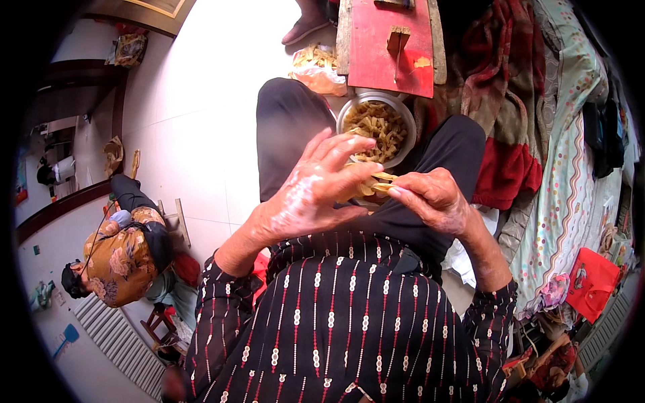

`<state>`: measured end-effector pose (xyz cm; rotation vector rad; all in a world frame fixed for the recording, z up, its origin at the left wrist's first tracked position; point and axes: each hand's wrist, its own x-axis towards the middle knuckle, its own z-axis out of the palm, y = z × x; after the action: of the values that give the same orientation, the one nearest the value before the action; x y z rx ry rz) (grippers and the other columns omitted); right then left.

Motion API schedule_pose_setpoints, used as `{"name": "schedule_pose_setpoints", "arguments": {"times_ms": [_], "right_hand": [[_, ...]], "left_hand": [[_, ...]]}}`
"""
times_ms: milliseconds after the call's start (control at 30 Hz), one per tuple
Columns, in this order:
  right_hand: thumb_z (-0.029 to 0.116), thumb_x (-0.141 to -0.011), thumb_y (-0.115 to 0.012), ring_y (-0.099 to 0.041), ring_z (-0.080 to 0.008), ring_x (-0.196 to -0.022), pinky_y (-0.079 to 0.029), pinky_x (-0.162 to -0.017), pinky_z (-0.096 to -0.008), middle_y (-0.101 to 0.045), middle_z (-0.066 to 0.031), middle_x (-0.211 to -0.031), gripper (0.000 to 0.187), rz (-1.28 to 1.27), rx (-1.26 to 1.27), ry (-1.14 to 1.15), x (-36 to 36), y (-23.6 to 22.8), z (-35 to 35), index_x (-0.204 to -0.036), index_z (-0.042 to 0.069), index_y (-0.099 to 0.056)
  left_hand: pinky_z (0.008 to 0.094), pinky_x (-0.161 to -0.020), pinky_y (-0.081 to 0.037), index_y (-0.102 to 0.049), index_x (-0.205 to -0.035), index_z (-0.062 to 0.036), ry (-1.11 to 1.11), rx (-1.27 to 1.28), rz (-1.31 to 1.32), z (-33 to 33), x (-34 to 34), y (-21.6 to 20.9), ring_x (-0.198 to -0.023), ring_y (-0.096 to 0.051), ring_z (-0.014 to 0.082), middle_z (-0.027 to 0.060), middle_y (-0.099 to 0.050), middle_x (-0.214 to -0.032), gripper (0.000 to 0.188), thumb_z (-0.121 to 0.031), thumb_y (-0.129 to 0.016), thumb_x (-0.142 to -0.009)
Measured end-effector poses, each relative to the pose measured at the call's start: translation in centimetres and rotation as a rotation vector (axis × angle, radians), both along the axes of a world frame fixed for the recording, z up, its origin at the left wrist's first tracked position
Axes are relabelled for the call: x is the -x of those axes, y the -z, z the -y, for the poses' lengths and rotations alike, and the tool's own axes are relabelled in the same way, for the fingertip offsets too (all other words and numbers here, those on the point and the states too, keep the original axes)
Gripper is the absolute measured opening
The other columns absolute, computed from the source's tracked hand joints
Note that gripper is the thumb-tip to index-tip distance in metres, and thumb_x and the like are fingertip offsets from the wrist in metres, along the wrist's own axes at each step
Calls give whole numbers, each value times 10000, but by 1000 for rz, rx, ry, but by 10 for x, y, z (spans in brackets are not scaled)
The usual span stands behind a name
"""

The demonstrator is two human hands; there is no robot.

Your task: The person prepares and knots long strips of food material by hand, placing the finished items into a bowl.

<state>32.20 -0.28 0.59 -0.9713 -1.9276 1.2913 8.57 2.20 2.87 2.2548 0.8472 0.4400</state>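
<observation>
My left hand [319, 181] is curled, its fingers spaced apart, around a small bunch of pale yellow strips [366, 191] over my lap. Part of the bunch is hidden behind its fingers. Thumb and fingers of my right hand [433, 199] pinch the end of a yellow strip [384, 177] at the right side of the bunch. Just beyond both hands, between my knees, stands a round metal pot [411, 138] holding many curled yellow-brown strips [379, 127]. Their exact kind I cannot make out.
Past the pot is a red-topped bench [369, 50] with an upright wooden piece [398, 43]. A plastic bag of strips [319, 70] lies left of it, near another person's foot [306, 30]. A blanket [507, 134] hangs at the right. Another person [124, 252] sits at the left.
</observation>
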Motion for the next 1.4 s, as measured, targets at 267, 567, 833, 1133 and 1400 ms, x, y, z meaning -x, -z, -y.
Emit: {"name": "schedule_pose_setpoints", "arguments": {"times_ms": [267,567,833,1133,1400], "right_hand": [[60,-847,-622,-578,-276,-555,-435,-502,-335,-585,-134,-673,71,51,92,-32,-7,-5,0,-847,-11,-614],[64,-853,-622,-591,-262,-569,-440,-503,-335,-608,-115,-695,54,26,-26,-104,-20,-8,6,-860,10,-618],[64,-865,-603,-599,-290,-593,-454,-522,-348,-596,-134,-682,88,40,-91,-93,-13,-10,2,-852,-23,-597],[196,-927,-541,-552,-145,-611,-446,-587,-302,-578,-116,-663,234,235,11,131,-29,22,-88,-896,-28,-603],[148,-913,-602,-385,-20,-604,-321,-524,-188,-474,83,-693,171,5,7,224,-63,94,-146,-878,-8,-662]], "left_hand": [[582,-1069,-213,-626,-860,-92,68,-207,37,-2,-24,14,-1231,-450,278,86,-523,-1248,250,-128,-767,-655],[573,-1055,-249,-595,-862,-39,275,183,242,-10,-2,16,-1157,-524,285,88,-620,-1002,103,-66,-660,-787],[388,-786,-487,-604,-859,32,159,606,256,-20,27,0,-811,-638,265,130,-632,-808,82,-50,-605,-852],[226,-525,-428,-616,-991,11,-93,462,97,-113,-3,47,-577,-505,67,-13,-524,-649,257,-234,-574,-931],[236,-509,-355,-638,-883,6,-104,390,134,-173,-44,99,-595,-426,59,-17,-474,-631,322,-307,-575,-927]]}}
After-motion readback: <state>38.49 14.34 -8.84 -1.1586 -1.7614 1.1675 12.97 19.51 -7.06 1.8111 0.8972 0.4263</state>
